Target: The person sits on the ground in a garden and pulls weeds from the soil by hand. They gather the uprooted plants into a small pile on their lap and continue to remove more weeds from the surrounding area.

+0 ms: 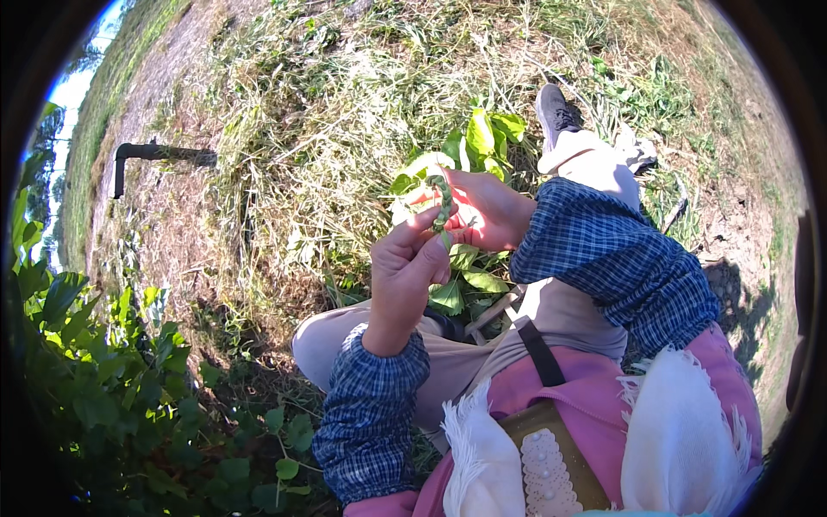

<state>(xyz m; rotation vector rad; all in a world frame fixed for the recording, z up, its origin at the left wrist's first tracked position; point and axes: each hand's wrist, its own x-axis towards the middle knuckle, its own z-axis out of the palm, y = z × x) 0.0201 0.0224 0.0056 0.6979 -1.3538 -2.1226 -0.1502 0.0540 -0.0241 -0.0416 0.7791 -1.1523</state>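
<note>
Between my hands stands a short green braided plant strand (pixel 442 201), held upright. My left hand (pixel 410 265) pinches its lower end between thumb and index finger. My right hand (pixel 488 207) is behind and beside the strand, its fingertips near the upper end and partly in bright sun; its hidden fingers leave the exact grip unclear. Broad green leaves (pixel 481 132) lie just beyond the hands, and more leaves (pixel 449 296) show below them, over my lap. Both forearms wear blue checked sleeve covers.
A dark elbow pipe (pixel 161 152) sticks up from the dry cut grass (pixel 310 142) at the left. Leafy green vines (pixel 110 381) fill the lower left. My shoe (pixel 554 116) rests on the grass ahead. A dark strap (pixel 539 352) and a white fringed scarf (pixel 672 433) hang over my front.
</note>
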